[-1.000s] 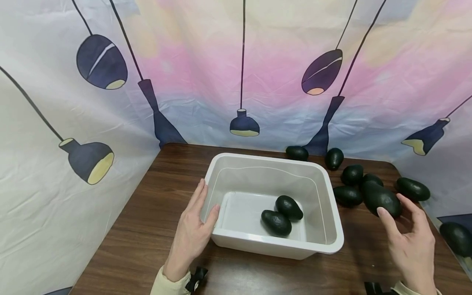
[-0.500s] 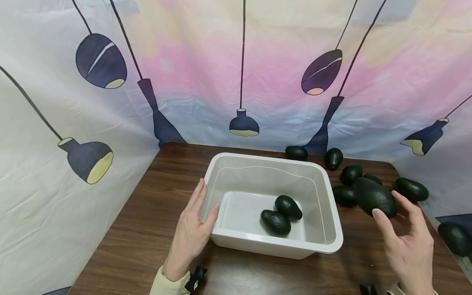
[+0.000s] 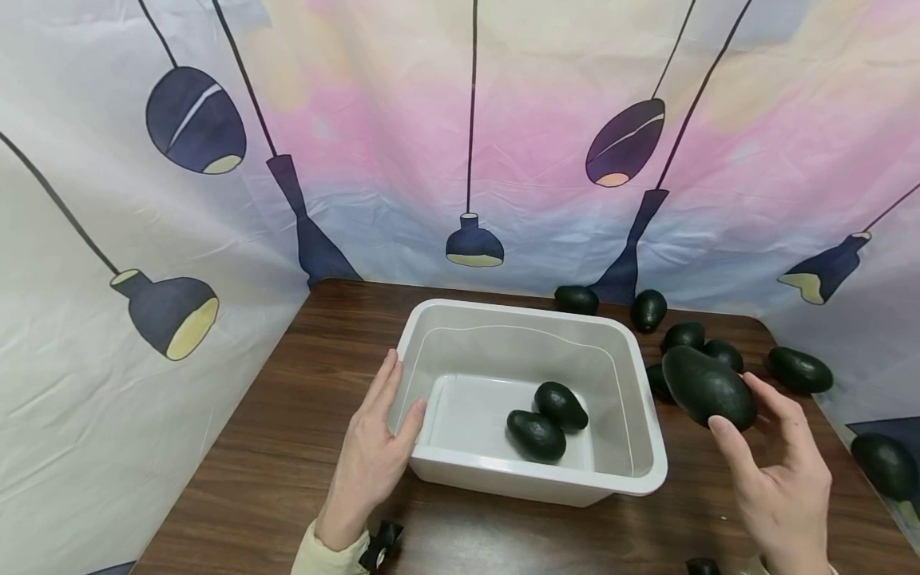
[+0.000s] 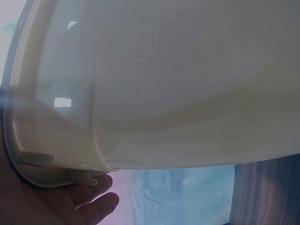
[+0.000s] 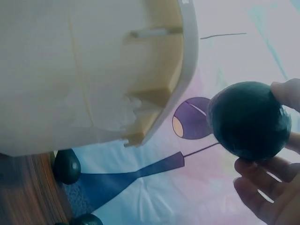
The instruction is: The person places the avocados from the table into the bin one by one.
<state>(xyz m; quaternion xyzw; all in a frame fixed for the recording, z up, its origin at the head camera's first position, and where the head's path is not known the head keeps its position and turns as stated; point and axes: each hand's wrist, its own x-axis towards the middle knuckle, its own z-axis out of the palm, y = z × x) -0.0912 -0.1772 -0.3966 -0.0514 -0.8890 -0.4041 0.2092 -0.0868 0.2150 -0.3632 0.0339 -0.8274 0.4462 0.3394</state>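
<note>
A dark green avocado [image 3: 707, 387] is pinched between the thumb and fingers of my right hand [image 3: 779, 479], to the right of a white plastic bin [image 3: 535, 483]. In the right wrist view the same avocado [image 5: 248, 122] is raised beside the bin's rim. My left hand [image 3: 377, 443] lies along the bin's left rim, its fingers extended on the outer side. The left wrist view has the bin's outer wall [image 4: 187, 84] with fingertips by the rim. Inside the bin, two avocados [image 3: 536, 435] lie touching on the floor, toward the right.
Several more avocados [image 3: 799, 369] lie on the brown wooden table [image 3: 266, 447] behind and right of the bin. Another avocado [image 3: 886, 465] is at the far right, past the table's edge. A printed cloth [image 3: 388, 144] hangs behind the table.
My right hand has moved left with the avocado, closer to the bin's right rim. My left hand has stayed against the bin, and the two avocados inside have not moved.
</note>
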